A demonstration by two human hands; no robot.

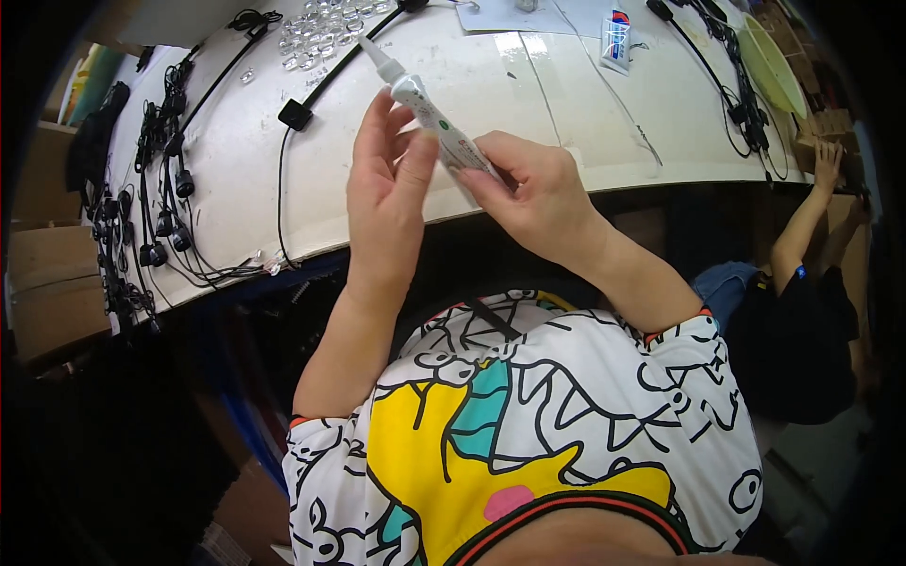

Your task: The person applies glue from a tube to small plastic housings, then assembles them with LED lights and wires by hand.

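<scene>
Bright, whitish light fills the upper middle of the frame, where the pale surface (576,141) shows streaked glare near the top centre; the lamp itself is out of view. Below the surface's front edge, the lower left sinks into deep shadow, and the right side is dim too. The left hand (389,179) looks slightly soft, while the patterned shirt (566,406) is crisp. Fisheye distortion bows straight edges, and black vignetting rounds the corners.

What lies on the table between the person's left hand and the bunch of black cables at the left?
In the head view, a thin black cord with a black box lies between the left hand and the cables.
</scene>
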